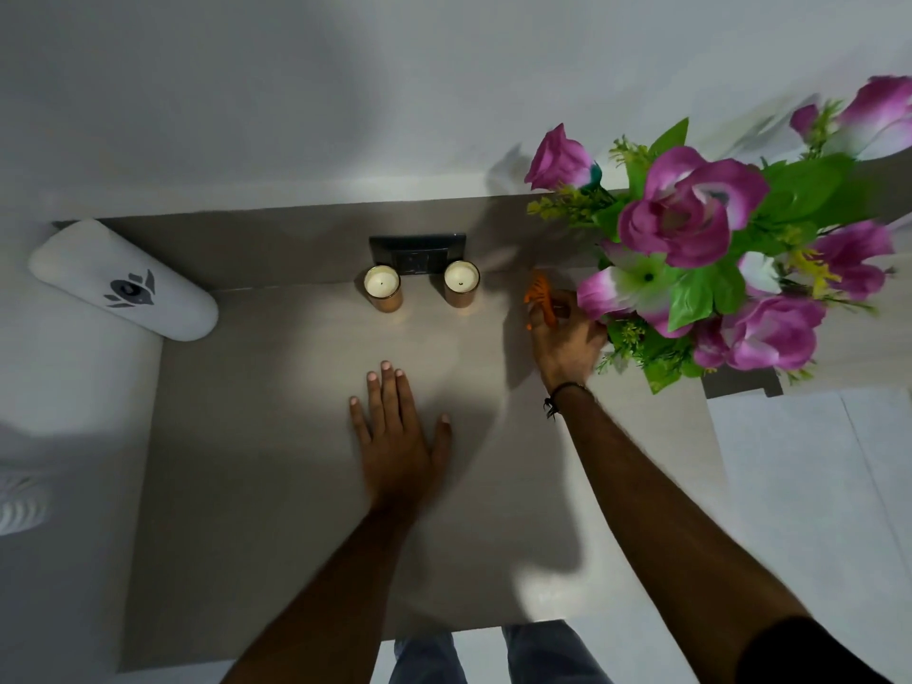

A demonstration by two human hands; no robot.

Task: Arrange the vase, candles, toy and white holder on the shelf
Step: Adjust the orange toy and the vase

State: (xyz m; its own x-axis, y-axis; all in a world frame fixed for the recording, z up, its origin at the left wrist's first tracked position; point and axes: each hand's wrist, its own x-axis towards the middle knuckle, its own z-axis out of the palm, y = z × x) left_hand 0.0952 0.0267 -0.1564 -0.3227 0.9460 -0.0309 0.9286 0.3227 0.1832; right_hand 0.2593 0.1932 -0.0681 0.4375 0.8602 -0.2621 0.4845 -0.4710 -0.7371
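Head view puts the toy step in hand: the right hand [567, 338] pinches the orange striped toy [539, 301] at the back of the shelf [276, 486], between the right candle [461, 282] and the purple flowers [691, 214], whose vase is hidden. The left hand [397, 436] lies spread flat, empty. The left candle [382, 287] stands near; the white holder [123, 281] lies far left. Next, I judge, set the toy upright and release.
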